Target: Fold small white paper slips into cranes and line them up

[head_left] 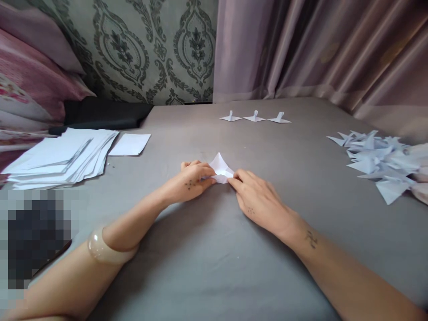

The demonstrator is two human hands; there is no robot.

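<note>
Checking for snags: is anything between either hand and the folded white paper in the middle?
Nothing visible: the left hand and right hand both touch the folded white paper. The stacked sheets lie apart, off to the left.

A mauve curtain [310,53] hangs beside grey-green patterned wallpaper [157,49].

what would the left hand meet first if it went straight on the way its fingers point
The left hand would first meet the folded white paper, which it touches now. Just beyond, the right hand seems close to that line, though depth is hard to judge from this single view.
</note>
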